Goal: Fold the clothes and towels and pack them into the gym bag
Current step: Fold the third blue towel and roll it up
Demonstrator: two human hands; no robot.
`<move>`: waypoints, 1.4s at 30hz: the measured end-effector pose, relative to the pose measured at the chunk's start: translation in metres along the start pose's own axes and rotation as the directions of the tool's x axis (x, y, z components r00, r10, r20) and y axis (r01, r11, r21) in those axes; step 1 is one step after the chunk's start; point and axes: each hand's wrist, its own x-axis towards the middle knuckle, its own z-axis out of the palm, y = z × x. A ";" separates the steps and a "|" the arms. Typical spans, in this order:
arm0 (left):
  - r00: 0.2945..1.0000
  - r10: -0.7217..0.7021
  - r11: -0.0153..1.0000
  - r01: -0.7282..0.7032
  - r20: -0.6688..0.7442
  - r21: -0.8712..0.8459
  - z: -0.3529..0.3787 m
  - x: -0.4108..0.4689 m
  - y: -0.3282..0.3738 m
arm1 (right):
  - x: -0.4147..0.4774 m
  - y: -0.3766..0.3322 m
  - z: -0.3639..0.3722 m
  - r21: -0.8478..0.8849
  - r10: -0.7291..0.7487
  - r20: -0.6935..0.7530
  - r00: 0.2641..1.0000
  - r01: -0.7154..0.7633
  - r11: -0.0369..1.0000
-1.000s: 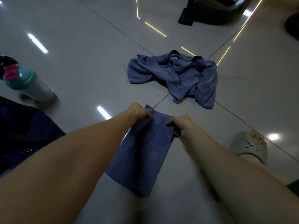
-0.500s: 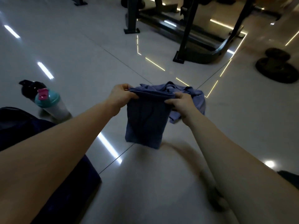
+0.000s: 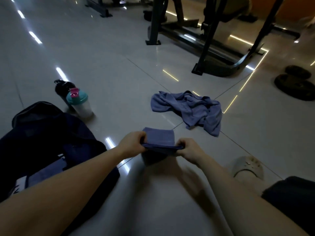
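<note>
A small blue towel (image 3: 160, 138) is folded over, its far half lying toward the floor and its near edge lifted. My left hand (image 3: 132, 143) pinches the left end of that edge and my right hand (image 3: 188, 149) pinches the right end. A crumpled blue garment (image 3: 192, 109) lies on the tiled floor beyond the towel. The dark gym bag (image 3: 44, 133) sits open at my left, with folded cloth showing inside under my left forearm.
A clear shaker bottle with a teal lid (image 3: 80, 103) and a black bottle (image 3: 63, 87) stand beyond the bag. Gym machine frames (image 3: 209, 48) fill the back. Dark weight plates (image 3: 296, 84) lie at the far right. My slippered foot (image 3: 247, 167) rests at the right.
The towel hung down from both hands half a second ago; now it is folded over and lowered nearer the floor. The camera has tilted, bringing the bag and bottles into fuller view.
</note>
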 end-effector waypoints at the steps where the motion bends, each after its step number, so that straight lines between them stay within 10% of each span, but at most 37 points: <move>1: 0.996 -0.022 0.999 0.019 0.089 0.035 0.009 -0.009 -0.007 | -0.008 0.007 0.010 0.011 0.037 0.033 0.999 -0.037 0.999; 9: 0.890 -0.098 0.978 0.003 0.445 0.209 0.043 -0.049 -0.027 | -0.038 0.036 0.042 0.021 0.211 0.303 0.930 -0.228 0.973; 16: 0.640 -0.208 0.966 0.253 0.740 0.053 0.043 -0.048 -0.019 | -0.042 0.045 0.032 -0.051 0.304 0.595 0.744 -0.343 0.938; 25: 0.880 -0.280 0.830 0.423 0.384 -0.365 0.041 -0.016 -0.026 | -0.022 0.053 0.018 0.297 0.284 0.271 0.920 -0.360 0.884; 42: 0.888 -0.453 0.835 0.455 0.083 -0.311 0.092 0.009 -0.043 | 0.020 0.091 0.068 0.146 0.438 -0.143 0.887 -0.419 0.896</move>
